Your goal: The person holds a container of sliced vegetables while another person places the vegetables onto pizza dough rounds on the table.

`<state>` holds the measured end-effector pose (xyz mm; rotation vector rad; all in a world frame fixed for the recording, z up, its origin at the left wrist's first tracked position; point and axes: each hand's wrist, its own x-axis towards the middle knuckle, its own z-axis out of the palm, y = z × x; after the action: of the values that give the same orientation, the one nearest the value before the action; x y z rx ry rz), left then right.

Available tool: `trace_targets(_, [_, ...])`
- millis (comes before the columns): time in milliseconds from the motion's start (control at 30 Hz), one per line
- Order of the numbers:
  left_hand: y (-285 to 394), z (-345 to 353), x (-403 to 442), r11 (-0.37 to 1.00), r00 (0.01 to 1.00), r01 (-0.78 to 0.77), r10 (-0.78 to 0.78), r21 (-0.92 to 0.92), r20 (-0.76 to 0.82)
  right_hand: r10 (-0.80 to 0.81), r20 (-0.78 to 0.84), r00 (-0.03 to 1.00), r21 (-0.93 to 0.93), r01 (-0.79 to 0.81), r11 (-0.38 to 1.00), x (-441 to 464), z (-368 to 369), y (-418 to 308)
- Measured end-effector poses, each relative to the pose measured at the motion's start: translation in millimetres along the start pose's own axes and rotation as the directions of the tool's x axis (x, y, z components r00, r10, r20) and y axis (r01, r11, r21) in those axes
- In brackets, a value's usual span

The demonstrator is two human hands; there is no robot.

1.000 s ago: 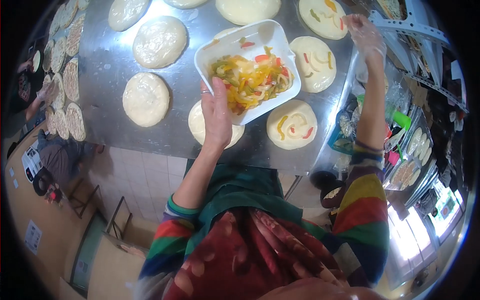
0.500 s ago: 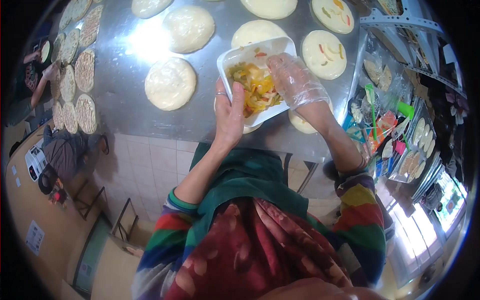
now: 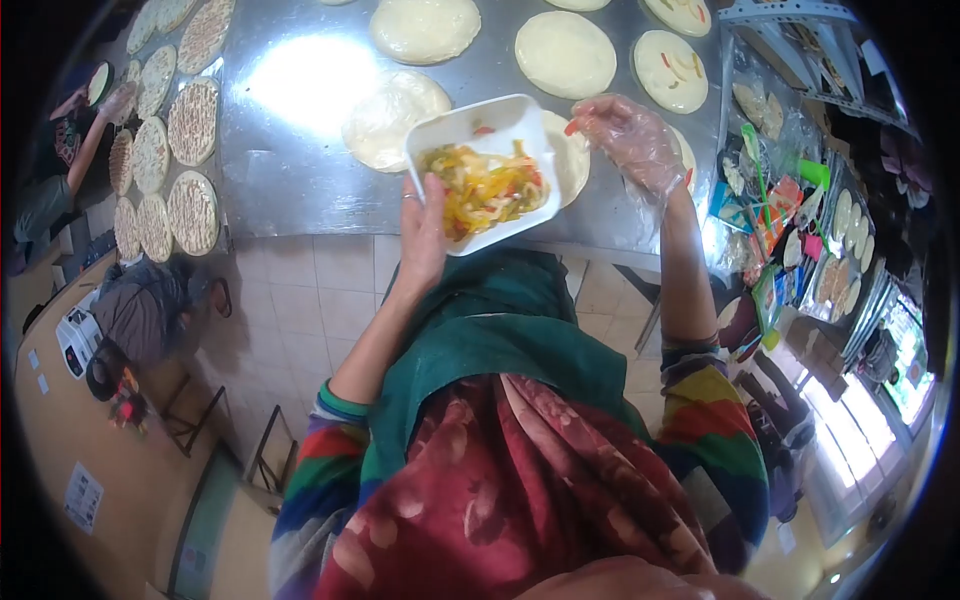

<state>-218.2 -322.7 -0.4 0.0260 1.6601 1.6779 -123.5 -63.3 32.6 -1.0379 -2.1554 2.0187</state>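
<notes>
My left hand point(image 3: 424, 232) grips the near left side of a white tray point(image 3: 475, 112), thumb over the rim. Sliced peppers point(image 3: 480, 190) in yellow, green and red lie inside it. To the right, my right hand point(image 3: 635, 140) wears a clear plastic glove and pinches a red pepper strip point(image 3: 571, 127) at its fingertips. That hand is above a pale dough round point(image 3: 572, 165), partly hidden by the tray. A plain dough round point(image 3: 566, 54) lies beyond, and another dough round point(image 3: 671, 70) to the right carries several pepper strips. One glossy dough round point(image 3: 390, 120) is partly behind the tray.
The dough sits on a shiny metal table point(image 3: 290, 190). Topped rounds point(image 3: 194, 212) line its left side, where another person's gloved hand point(image 3: 118, 100) works. On the right are a metal rack point(image 3: 790, 12), a green-handled utensil point(image 3: 757, 160) and plastic bags.
My right hand has come out of the tray and moved right, now with a red pepper strip. The tray and my left hand have shifted slightly left. The view has shifted too.
</notes>
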Motion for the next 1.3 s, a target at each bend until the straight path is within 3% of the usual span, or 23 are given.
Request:
trace_targets(67, [-8.7,-27.8,-3.8,1.0,0.999,0.017,-0.017,0.0,-0.036,0.011,-0.112,0.994,0.073,-0.002,0.997,1.5,0.4,35.5])
trace_targets(200, [-14.5,-66.9,-14.3,0.998,0.992,0.055,-0.06,-0.044,-0.114,-0.067,-0.281,0.957,-0.272,-0.013,0.962,-0.6,16.9,83.8])
trace_targets(267, [-10.2,-74.4,-18.9,0.994,0.992,0.062,-0.072,-0.087,-0.108,-0.182,-0.313,0.932,-0.492,0.005,0.871,-6.2,25.7,103.1])
trace_targets(400, [-4.1,-79.0,-25.5,0.986,0.993,0.066,-0.08,-0.156,-0.088,-0.366,-0.168,0.915,-0.779,0.104,0.619,-32.4,40.2,115.7])
trace_targets(500, [-9.0,-85.5,-25.4,0.996,0.996,0.028,-0.035,-0.088,-0.082,-0.338,-0.152,0.929,-0.852,0.05,0.52,-53.6,49.6,108.5])
trace_targets(600, [-6.4,-84.0,-28.2,0.998,0.999,-0.001,-0.002,-0.055,-0.045,-0.429,-0.19,0.883,-0.759,0.145,0.635,-73.9,58.1,73.6])
trace_targets(700, [-7.7,-82.8,-28.6,0.998,1.0,0.011,-0.011,-0.059,0.002,-0.347,-0.213,0.914,-0.519,0.195,0.832,-91.2,83.9,15.4])
trace_targets(800, [6.8,-71.4,-34.4,0.997,0.998,0.013,-0.008,-0.081,0.058,-0.423,0.115,0.899,-0.511,0.419,0.75,-103.2,108.3,-20.8])
trace_targets(933, [7.0,-67.8,-36.2,0.997,0.992,-0.007,0.017,-0.081,0.124,-0.354,0.255,0.9,-0.712,0.423,0.56,-111.4,152.8,-16.0])
trace_targets(1000, [3.7,-64.8,-38.6,0.995,0.99,-0.101,0.098,0.02,0.102,-0.337,0.331,0.881,-0.747,0.463,0.477,-109.3,160.5,-17.0])
trace_targets(1033, [2.7,-64.4,-39.8,0.987,0.986,-0.145,0.138,0.072,0.095,-0.349,0.343,0.872,-0.736,0.48,0.478,-107.9,159.9,-15.9])
trace_targets(1100, [5.7,-66.0,-41.8,0.998,0.993,-0.062,0.062,-0.004,0.097,-0.37,0.364,0.855,-0.716,0.511,0.475,-102.0,156.4,-12.7])
trace_targets(1200, [2.5,-67.3,-41.2,0.997,0.993,-0.02,0.029,-0.077,0.112,-0.183,0.251,0.951,-0.552,0.295,0.78,-93.5,148.7,-11.3])
trace_targets(1300, [-0.6,-70.4,-38.3,0.995,0.992,0.001,0.011,-0.095,0.125,-0.004,0.226,0.974,-0.318,0.077,0.945,-92.1,141.3,-7.4])
